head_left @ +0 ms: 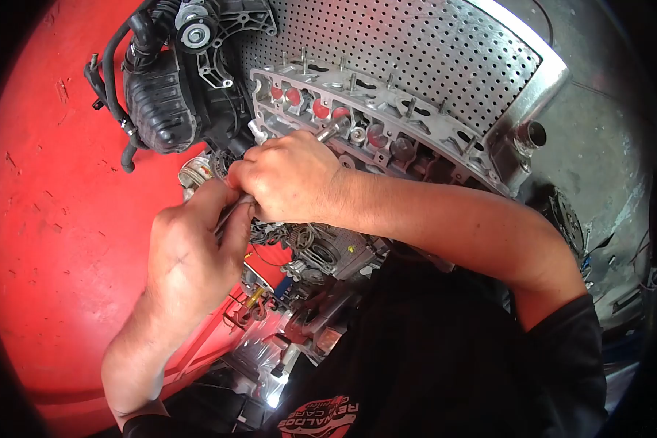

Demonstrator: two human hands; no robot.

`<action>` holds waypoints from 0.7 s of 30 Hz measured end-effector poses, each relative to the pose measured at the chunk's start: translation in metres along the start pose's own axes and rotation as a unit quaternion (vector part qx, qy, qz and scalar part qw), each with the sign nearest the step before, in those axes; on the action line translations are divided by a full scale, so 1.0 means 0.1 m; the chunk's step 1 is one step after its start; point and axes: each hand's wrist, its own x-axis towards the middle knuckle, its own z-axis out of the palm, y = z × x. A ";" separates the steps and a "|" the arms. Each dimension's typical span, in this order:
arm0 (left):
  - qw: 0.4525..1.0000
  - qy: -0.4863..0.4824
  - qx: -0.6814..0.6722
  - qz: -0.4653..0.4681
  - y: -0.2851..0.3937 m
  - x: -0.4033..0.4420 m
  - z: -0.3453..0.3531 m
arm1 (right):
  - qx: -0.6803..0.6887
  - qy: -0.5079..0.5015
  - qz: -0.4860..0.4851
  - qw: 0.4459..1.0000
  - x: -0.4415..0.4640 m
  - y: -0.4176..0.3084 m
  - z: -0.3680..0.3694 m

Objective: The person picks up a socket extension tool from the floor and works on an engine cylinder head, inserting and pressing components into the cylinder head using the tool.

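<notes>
Black shirt (445,350) sat nearest. Left hand (193,248) pinched a thin part (233,212) (mostly hidden) against the curled right hand (292,175), whose grip I couldn't tell. Probably light, stiff; best held mid-length.

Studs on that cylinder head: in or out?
In: several studs stand up along the flat face of the cylinder head. Cannot tell whether they're fully seated.

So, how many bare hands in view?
2: bare left hand, left of centre; bare right hand, above and right of it, near the silver metal cylinder head. No others visible.
</notes>
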 end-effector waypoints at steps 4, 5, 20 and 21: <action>1.000 -0.006 0.003 -0.030 0.18 -0.21 -0.07 | -0.025 -0.036 0.001 0.999 -0.10 -0.19 -0.12; 0.999 -0.009 0.006 -0.031 0.20 -0.23 -0.05 | -0.022 -0.034 0.003 0.999 -0.15 -0.20 -0.11; 0.999 -0.023 -0.022 -0.029 0.26 -0.23 0.16 | -0.007 -0.024 0.008 1.000 -0.39 -0.10 -0.10; 0.998 -0.032 -0.020 -0.042 0.28 -0.22 0.14 | -0.005 -0.016 0.008 1.000 -0.39 -0.10 -0.09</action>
